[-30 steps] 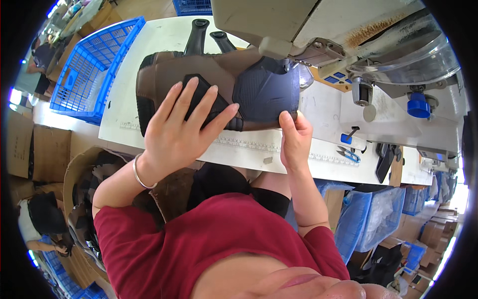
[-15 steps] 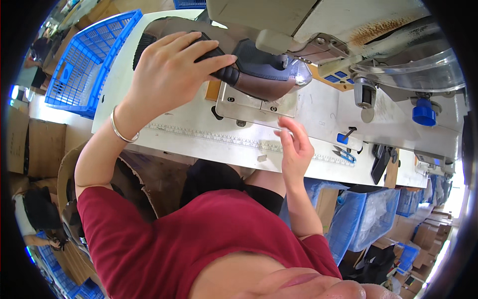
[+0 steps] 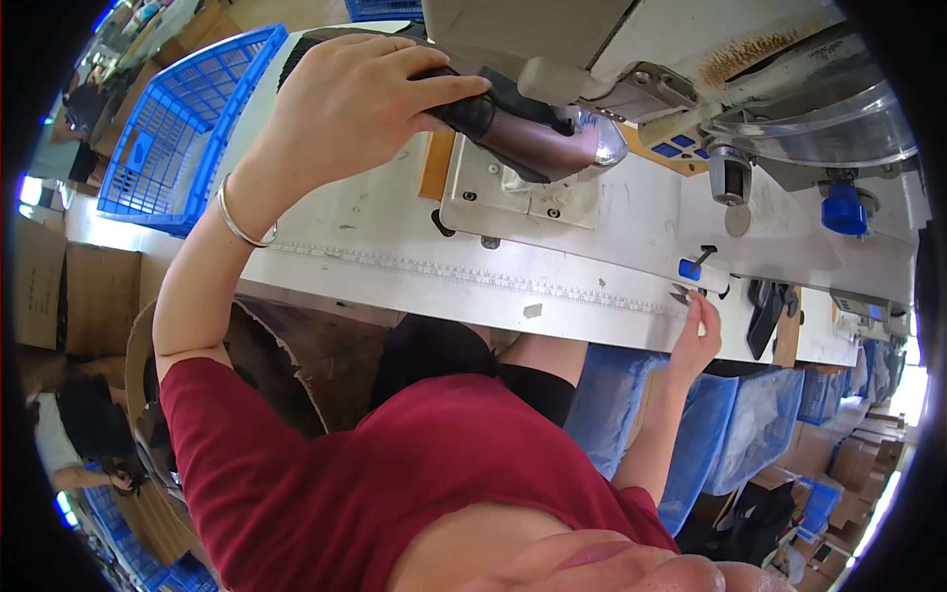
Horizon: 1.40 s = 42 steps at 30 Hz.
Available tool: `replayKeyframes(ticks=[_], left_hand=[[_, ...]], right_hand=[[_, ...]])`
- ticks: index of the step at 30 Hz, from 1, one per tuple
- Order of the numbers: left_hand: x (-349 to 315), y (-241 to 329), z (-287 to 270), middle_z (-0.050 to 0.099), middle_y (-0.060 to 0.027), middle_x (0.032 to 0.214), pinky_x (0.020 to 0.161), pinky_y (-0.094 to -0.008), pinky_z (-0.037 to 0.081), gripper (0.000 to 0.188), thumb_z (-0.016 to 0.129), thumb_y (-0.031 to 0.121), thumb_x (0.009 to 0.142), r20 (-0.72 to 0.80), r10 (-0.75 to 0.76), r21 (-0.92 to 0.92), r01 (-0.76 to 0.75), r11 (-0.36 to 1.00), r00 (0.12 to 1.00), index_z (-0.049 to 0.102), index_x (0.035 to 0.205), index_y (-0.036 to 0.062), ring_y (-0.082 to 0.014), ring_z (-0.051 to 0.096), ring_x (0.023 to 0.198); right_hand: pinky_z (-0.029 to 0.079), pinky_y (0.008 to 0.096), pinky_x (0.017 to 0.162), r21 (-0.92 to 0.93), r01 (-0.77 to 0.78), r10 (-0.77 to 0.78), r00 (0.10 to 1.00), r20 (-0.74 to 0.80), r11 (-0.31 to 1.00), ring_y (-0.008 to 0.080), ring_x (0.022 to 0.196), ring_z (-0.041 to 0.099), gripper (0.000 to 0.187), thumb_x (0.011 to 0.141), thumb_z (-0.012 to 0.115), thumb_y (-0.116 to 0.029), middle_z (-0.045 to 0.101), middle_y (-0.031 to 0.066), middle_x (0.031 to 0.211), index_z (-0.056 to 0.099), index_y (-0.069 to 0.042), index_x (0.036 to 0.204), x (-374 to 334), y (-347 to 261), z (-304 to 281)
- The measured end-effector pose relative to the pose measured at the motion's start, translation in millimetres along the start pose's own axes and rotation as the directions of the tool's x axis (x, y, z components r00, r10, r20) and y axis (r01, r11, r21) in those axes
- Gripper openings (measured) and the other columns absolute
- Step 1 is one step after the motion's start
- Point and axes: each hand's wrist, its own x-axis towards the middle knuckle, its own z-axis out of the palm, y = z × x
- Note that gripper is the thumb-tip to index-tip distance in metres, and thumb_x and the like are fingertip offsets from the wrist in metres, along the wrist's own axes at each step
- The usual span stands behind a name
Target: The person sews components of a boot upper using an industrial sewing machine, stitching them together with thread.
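My left hand (image 3: 350, 109) is closed over a brown and black shoe upper (image 3: 543, 148), its fingers draped across the dark padded part. The upper's far right end lies under the sewing machine's presser area (image 3: 592, 116), lit brightly there. At the right of the table, my right hand (image 3: 696, 340) pinches a pair of thread snips (image 3: 680, 295). Only the pointed blades show, sticking out past the fingertips; the blue handles are hidden in the hand. The snips are at the table's ruler strip (image 3: 473, 276).
The sewing machine's head (image 3: 691, 30) overhangs the white table. A blue basket (image 3: 148, 158) stands at the left. Beyond my right hand lie a black object (image 3: 764, 321) and a wooden strip (image 3: 787, 335). Blue plastic-lined bins (image 3: 735, 424) stand below the table's front edge.
My right hand has moved right from the machine's front to the snips and closed on them. My left hand stays on the shoe upper, which is tilted up more.
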Motion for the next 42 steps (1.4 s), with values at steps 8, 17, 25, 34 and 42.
replayKeyframes(ticks=[8, 17, 25, 34, 42], left_hand=[[-11.0, 4.4, 15.0, 0.063, 0.0010, 0.106, 0.077, -0.0288, 0.050, 0.061, 0.072, 0.035, 0.067, 0.067, 0.029, 0.248, -0.045, 0.968, 0.997, 0.053, 0.123, 0.0219, -0.0163, 0.061, 0.094], [-122.7, -26.9, -49.2, 0.064, -0.0019, 0.087, 0.068, -0.0232, 0.047, 0.039, 0.071, 0.029, 0.081, 0.278, -0.804, -0.474, 0.803, 0.362, 0.526, 0.059, 0.108, 0.0033, -0.0093, 0.061, 0.077], [-205.0, 67.2, -67.2, 0.062, -0.0002, 0.087, 0.068, -0.0216, 0.048, 0.040, 0.066, 0.032, 0.087, 0.694, -0.704, -0.624, 0.614, -0.482, 0.153, 0.059, 0.106, -0.0019, -0.0051, 0.057, 0.076], [-226.6, 146.3, -52.4, 0.060, 0.0012, 0.086, 0.066, -0.0200, 0.048, 0.034, 0.067, 0.026, 0.087, 0.642, -0.761, -0.727, 0.388, -0.566, 0.092, 0.058, 0.105, -0.0011, -0.0038, 0.056, 0.076], [-233.4, 170.0, -58.5, 0.062, -0.0009, 0.088, 0.069, -0.0202, 0.048, 0.038, 0.069, 0.024, 0.085, 0.609, -0.782, -0.766, 0.355, -0.535, 0.135, 0.056, 0.109, -0.0030, -0.0042, 0.055, 0.076]], right_hand=[[0.040, 0.0386, 0.092, -0.432, 0.174, -0.133, 0.983, 0.125, 0.885, 0.0268, 0.111, 0.048, 0.024, 0.086, 0.058, -0.010, 0.053, 0.0090, 0.124, 0.064, -0.009, 0.109, 12.3, 58.4, -18.0], [0.045, 0.0349, 0.083, -0.331, 0.289, -0.279, 0.957, 0.078, 0.898, 0.0269, 0.091, 0.058, 0.016, 0.094, 0.047, -0.007, 0.060, 0.0140, 0.093, 0.058, 0.003, 0.101, 2.0, 59.2, -13.9], [0.042, 0.0204, 0.058, 0.579, -0.183, -0.021, 0.945, 0.327, 0.794, 0.0078, 0.066, 0.050, 0.028, 0.094, 0.045, -0.004, 0.060, 0.0091, 0.092, 0.050, -0.002, 0.121, -52.8, -61.8, 40.2], [0.039, 0.0183, 0.061, 0.473, 0.016, -0.251, 0.862, 0.440, 0.881, 0.0046, 0.067, 0.047, 0.033, 0.077, 0.067, 0.001, 0.060, -0.0001, 0.085, 0.060, -0.003, 0.109, -114.8, -163.6, 69.4], [0.038, 0.0222, 0.053, 0.434, 0.303, -0.470, 0.807, 0.358, 0.849, 0.0096, 0.058, 0.045, 0.028, 0.076, 0.072, -0.004, 0.058, 0.0026, 0.076, 0.065, -0.004, 0.104, -127.5, -209.6, 90.2]])
